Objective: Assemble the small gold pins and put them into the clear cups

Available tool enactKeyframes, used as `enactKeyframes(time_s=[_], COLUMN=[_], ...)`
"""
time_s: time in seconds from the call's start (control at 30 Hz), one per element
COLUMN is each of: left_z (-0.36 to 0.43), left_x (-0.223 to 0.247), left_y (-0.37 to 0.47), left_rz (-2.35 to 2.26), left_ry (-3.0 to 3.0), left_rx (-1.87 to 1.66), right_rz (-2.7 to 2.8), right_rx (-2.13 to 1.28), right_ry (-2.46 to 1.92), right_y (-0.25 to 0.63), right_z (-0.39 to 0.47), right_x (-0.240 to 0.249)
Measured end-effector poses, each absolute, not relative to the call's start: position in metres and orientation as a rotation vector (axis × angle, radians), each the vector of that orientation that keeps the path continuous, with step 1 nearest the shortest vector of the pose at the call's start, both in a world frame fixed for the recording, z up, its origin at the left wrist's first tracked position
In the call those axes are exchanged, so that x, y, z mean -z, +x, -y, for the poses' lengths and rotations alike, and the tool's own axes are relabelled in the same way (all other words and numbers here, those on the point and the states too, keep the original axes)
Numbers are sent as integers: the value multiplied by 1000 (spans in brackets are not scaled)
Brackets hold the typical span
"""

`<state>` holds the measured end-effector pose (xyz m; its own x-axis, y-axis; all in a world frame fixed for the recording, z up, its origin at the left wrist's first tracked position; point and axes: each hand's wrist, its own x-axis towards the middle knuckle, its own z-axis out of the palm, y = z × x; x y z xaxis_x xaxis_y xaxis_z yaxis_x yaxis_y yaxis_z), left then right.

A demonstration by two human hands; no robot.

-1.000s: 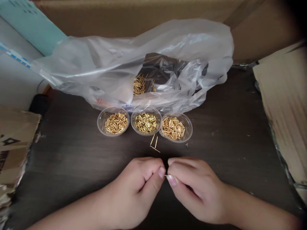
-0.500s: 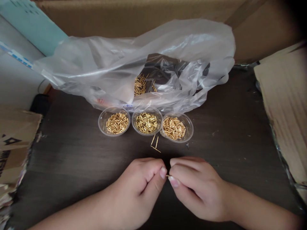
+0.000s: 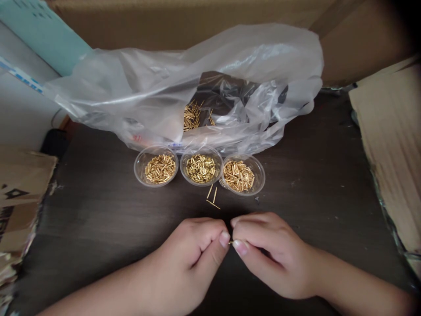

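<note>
Fingertips (image 3: 224, 239) of my left hand (image 3: 190, 259) and right hand (image 3: 276, 254), in the head view, pinch closely at opposite ends of a slim gold pin (image 3: 230, 242), nearer me than the loose pins (image 3: 215, 195). I'd best hold both grips in line, lest it bend.

The pins (image 3: 215, 195) look shiny metal, the cups (image 3: 139, 166) glossy plastic, the tabletop (image 3: 108, 206) matt.

A broad brown cardboard panel (image 3: 184, 26) stands along the back of a dark wood-grained tabletop (image 3: 98, 197), with a flat pale-teal panel (image 3: 42, 35) slanting at upper left, black-printed brown cardboard (image 3: 26, 175) at left and a plain tan cardboard sheet (image 3: 391, 153) at right.
</note>
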<state>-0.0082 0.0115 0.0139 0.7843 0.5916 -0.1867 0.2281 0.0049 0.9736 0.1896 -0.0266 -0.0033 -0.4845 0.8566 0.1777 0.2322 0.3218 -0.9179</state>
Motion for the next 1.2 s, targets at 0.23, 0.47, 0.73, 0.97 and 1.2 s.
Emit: enactKeyframes(time_s=[0.23,0.47,0.73,0.97,1.2], left_z=[-11,-12,-13,-10,-6], left_x=[-14,-14,-15,-12,-11], left_y=[-8,-10,-8,-8,-9], left_rz=[-674,-680,-669,-695,-698], left_ry=[1592,1583,1623,1672,1712], left_rx=[-321,-317,-315,-320,-303], right_rz=[1913,1914,1934,1996,2079], right_rx=[-1147,-1142,-1150,-1112,-1000], right_ry=[-968,-972,-982,-1020,-1074], right_y=[190,190,190,189,189], right_z=[27,27,27,30,36], right_x=[4,3,3,1,-1])
